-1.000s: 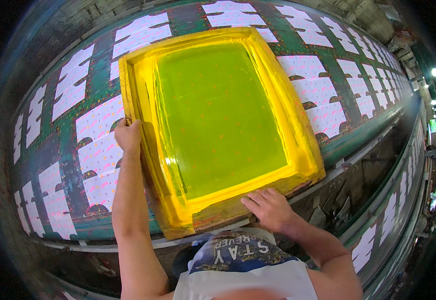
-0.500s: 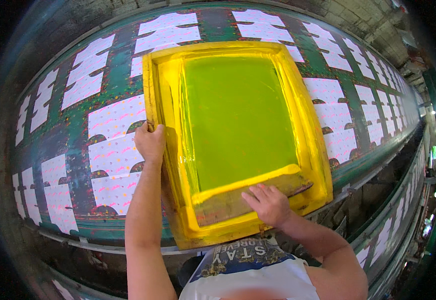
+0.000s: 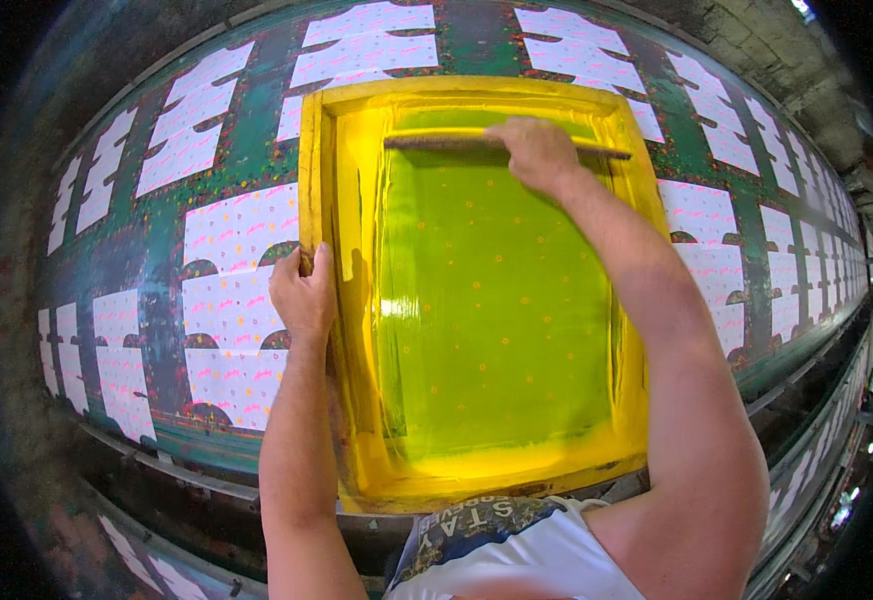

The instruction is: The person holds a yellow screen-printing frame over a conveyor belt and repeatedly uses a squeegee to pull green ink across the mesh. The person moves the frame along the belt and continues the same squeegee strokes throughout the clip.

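Note:
A yellow-stained screen printing frame (image 3: 314, 190) lies on the long table in front of me. Its green mesh (image 3: 497, 320) shows a scatter of small orange marks. My left hand (image 3: 304, 295) is closed on the frame's left rail, about halfway along. Near the far end of the mesh, my right hand (image 3: 540, 155) grips a wide squeegee (image 3: 442, 142) from above, right of its middle. The squeegee lies crosswise, with yellow ink along its far side. More yellow ink coats the inner borders of the frame, thickest at the near end.
Rows of white cut fabric pieces (image 3: 237, 290) with pink and orange prints cover the green, ink-spattered table (image 3: 107, 260). A metal rail (image 3: 177, 470) runs along its near edge. Another table with white pieces (image 3: 807, 470) stands at the lower right. A rough wall (image 3: 777, 60) rises behind.
My right hand has pushed the squeegee from the near end of the mesh to the far end. Orange marks now show on the mesh. My left hand keeps its hold on the frame.

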Available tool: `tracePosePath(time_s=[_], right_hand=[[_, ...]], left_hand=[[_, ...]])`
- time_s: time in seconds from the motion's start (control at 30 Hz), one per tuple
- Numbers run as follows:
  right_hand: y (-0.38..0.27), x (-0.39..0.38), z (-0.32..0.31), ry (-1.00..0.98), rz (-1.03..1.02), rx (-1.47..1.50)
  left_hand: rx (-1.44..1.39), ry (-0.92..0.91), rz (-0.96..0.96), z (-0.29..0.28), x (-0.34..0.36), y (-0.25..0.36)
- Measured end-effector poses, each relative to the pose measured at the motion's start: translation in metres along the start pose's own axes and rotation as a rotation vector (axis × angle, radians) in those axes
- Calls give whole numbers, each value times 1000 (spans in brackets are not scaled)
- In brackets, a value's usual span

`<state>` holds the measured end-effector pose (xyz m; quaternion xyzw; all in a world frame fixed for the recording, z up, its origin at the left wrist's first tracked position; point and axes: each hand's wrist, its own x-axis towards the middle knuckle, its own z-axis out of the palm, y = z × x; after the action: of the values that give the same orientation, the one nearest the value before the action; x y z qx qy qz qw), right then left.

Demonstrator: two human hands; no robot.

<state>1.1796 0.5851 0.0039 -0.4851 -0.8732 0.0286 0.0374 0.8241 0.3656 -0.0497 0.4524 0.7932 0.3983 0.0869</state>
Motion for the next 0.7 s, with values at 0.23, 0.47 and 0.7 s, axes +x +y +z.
tracePosePath(time_s=[0.23, 0.47, 0.7], right_hand=[[35, 53, 14, 198, -35, 3], [46, 65, 7, 41, -24, -25], [10, 0, -27, -192, -65, 19]], left_hand=[[74, 1, 46, 0, 3, 2], [104, -40, -34, -1, 3, 9], [214, -113, -51, -5, 7, 18]])
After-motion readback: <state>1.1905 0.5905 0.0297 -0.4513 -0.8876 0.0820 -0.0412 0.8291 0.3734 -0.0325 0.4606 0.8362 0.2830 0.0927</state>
